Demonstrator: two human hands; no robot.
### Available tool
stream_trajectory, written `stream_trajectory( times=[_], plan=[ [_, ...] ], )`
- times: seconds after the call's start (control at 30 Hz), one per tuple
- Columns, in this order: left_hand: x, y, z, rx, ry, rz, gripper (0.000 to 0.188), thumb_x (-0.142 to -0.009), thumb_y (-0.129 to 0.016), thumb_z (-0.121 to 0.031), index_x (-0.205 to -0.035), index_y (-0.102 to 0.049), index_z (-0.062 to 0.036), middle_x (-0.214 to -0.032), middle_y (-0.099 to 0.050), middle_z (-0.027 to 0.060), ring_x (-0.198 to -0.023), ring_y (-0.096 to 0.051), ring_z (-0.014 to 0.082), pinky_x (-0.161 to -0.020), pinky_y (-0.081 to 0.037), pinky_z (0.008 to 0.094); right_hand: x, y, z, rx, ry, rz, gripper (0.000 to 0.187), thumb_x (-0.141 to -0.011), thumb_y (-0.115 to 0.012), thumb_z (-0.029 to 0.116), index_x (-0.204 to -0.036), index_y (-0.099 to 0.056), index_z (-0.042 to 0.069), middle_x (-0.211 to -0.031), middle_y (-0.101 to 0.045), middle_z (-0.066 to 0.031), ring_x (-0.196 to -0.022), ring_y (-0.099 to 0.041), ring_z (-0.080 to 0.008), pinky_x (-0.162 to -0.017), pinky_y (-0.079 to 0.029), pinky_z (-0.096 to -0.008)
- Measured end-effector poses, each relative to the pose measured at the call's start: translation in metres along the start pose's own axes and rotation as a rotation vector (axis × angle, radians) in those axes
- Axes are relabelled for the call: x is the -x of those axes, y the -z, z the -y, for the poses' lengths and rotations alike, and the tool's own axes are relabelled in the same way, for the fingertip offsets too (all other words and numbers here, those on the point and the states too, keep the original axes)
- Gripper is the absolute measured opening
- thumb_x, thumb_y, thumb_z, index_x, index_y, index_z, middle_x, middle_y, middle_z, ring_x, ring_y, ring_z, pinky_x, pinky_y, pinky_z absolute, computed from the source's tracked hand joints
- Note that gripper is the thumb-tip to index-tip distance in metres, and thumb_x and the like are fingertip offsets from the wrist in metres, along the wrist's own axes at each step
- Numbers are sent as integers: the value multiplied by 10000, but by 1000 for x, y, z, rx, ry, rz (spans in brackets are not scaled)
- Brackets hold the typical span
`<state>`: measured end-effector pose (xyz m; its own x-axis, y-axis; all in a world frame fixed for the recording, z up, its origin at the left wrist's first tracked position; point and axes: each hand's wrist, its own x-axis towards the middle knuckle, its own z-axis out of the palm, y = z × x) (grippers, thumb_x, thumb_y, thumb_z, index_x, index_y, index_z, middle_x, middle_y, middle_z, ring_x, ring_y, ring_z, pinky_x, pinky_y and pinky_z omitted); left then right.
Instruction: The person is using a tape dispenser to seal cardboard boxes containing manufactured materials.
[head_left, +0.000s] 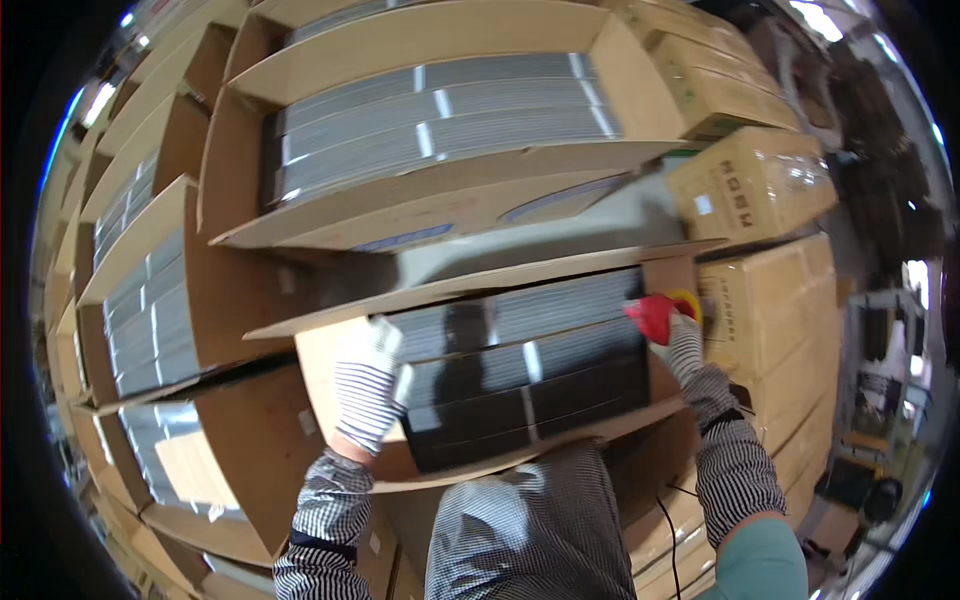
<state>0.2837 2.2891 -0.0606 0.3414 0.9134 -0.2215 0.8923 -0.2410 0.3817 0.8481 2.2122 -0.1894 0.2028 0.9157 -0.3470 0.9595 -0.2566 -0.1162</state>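
In front of my legs stands an open cardboard carton [664, 375] packed with rows of flat dark grey pieces [560, 345], banded with white strips. At its left end, my left hand [365, 385] in a striped glove lies against a pale cardboard flap [317, 352], fingers stretched out and thumb apart. My right hand [684, 345], also gloved, is closed around a red tape dispenser [655, 318] with a yellow ring [687, 303] showing, over the carton's right end. The glove and dispenser partly hide each other, so the finger grip is not fully visible.
Another open carton [440, 190] with similar banded stacks stands beyond, and several more line the left side [230, 300]. Closed taped boxes [770, 310] are piled on the right. A dark cable [672, 545] hangs near my right leg. Shelving [885, 380] stands at far right.
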Motion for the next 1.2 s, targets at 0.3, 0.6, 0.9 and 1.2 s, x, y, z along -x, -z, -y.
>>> stream_trajectory(
  times=[0.3,0.6,0.9,1.2],
  plan=[
    [-1,-84,-1,-60,93,-14,702,-816,-697,-601,-1190,-662,-7,-1183,-677,206,-1177,-606,364,-1099,-383,503,-51,126,75,162,346,-708,540,-732,-813,207,-1161,-570,-14,-1113,-639,-242,-1099,-583,-438,-999,-466,-507],
    [-4,-175,-12,-334,267,618,972,-855,-571,-701,-1506,-400,1,-1551,-411,224,-1479,-344,323,-1215,-160,596,-28,-86,-8,38,201,-78,620,-580,-880,261,-1045,-584,-21,-1126,-614,-273,-1084,-593,-441,-1078,-434,-462],
    [-40,-291,-133,-12,-4,71,867,-770,-772,-433,-1454,-408,-44,-1537,-358,198,-1429,-320,386,-1155,-193,640,-16,-125,-32,3,270,-113,535,-675,-828,311,-1077,-578,63,-1062,-646,-177,-1076,-596,-381,-1095,-370,-498],
    [-41,-313,-111,-206,-61,-40,563,-787,-652,-323,-1313,-536,-158,-1415,-484,89,-1293,-434,315,-996,-342,558,33,-72,70,-584,246,-270,309,-773,-800,126,-969,-571,59,-945,-662,-129,-905,-645,-261,-772,-524,-401]
  ],
)
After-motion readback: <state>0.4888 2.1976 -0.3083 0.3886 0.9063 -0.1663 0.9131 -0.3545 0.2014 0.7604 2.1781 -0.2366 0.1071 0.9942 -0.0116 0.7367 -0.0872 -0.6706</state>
